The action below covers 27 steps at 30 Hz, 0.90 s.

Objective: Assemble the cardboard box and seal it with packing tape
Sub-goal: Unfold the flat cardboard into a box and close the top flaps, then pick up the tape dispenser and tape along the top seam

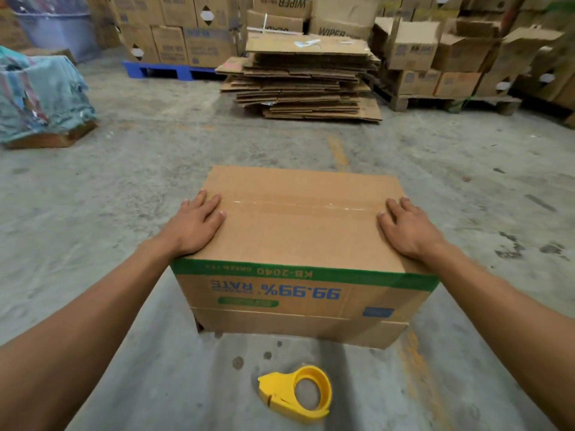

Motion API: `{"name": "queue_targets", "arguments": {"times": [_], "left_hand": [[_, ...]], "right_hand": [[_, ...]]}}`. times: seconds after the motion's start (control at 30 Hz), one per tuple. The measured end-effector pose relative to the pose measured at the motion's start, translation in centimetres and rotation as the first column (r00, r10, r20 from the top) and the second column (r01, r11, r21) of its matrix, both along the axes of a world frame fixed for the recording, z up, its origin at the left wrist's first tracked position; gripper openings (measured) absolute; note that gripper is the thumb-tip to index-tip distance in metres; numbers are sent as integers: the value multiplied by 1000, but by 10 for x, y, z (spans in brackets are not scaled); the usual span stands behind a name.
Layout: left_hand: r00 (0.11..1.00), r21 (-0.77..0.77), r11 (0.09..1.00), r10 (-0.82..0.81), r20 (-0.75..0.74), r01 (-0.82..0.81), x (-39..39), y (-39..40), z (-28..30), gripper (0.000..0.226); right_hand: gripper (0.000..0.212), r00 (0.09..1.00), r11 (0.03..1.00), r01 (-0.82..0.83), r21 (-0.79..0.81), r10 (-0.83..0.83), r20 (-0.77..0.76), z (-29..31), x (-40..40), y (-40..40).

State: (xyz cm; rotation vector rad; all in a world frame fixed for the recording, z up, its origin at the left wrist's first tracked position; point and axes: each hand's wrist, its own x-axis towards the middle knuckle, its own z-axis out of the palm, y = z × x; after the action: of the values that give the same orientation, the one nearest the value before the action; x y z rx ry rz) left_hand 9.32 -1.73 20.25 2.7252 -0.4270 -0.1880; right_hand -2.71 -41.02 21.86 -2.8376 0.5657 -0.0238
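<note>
A brown cardboard box (pixel 298 234) stands on the concrete floor in front of me, its print upside down on the near side. Its top flaps are closed and a strip of clear packing tape (pixel 298 204) runs along the seam. My left hand (pixel 196 223) lies flat on the box's left top edge, fingers spread. My right hand (pixel 407 228) lies flat on the right top edge in the same way. A yellow tape dispenser (pixel 300 393) rests on the floor just in front of the box, touched by neither hand.
A stack of flattened cardboard (pixel 305 82) lies on the floor behind the box. Stacked boxes on a blue pallet (pixel 155 70) and a wooden pallet (pixel 451 102) line the back. A cloth-covered pile (pixel 40 94) sits at the left.
</note>
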Motion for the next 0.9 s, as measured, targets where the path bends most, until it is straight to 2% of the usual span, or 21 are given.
{"name": "queue_targets", "arguments": {"times": [0.3,0.57,0.7,0.8,0.83,0.9], "left_hand": [[999,-7,1000,8,52,-8,-15,-9,4,63],[996,-6,1000,3,90,-3,-9,-10,5,62],[995,-11,1000,-6,104,8,-6,-11,3,62],[993,-16,1000,0,114,2,-6,-11,4,62],[994,-14,1000,3,112,-1,-6,-11,5,62],[994,-6,1000,3,108,-2,-8,-10,6,62]], "right_hand": [[63,1000,1000,7,9,-7,28,3,1,-7],[64,1000,1000,17,1,-17,-7,1,0,-7],[56,999,983,44,-177,-46,-8,14,-2,15],[49,969,973,-142,-183,175,177,17,3,58],[46,918,950,-261,-170,299,262,15,2,78],[39,731,833,-524,-181,548,407,9,-9,122]]}}
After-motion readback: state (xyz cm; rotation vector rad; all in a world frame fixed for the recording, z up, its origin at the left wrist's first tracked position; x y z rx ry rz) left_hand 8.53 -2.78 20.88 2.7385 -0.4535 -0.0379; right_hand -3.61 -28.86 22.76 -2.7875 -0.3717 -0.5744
